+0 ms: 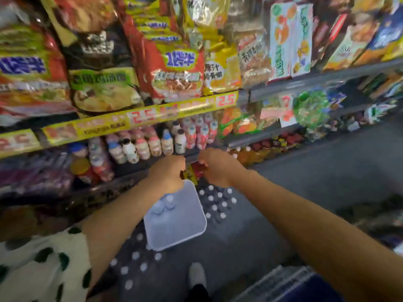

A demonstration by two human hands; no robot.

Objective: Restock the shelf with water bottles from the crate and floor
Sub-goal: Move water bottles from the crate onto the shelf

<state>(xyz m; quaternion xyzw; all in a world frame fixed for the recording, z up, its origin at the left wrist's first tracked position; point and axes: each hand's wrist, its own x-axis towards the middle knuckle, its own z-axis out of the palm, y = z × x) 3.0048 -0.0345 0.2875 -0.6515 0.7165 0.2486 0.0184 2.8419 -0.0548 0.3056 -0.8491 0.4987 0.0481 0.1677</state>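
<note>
Both hands at the shelf point(139, 171) edge, left hand point(166, 174) and right hand point(216, 167) curled; grip contents too blurred to tell. Crate point(174, 219) on floor below holds a few bottles point(162, 204); more bottles point(218, 203) stand beside it.

Two hands, left hand point(166, 173) and right hand point(214, 165), one translucent crate point(178, 227) with about three white-capped bottles point(162, 205) inside, two groups of capped bottles on the floor point(218, 203), one shoe point(197, 274)

bare floor point(305, 171) right of crate point(181, 232), capped bottles point(218, 203) packed beside, drinks point(152, 144) crowding shelf
</note>
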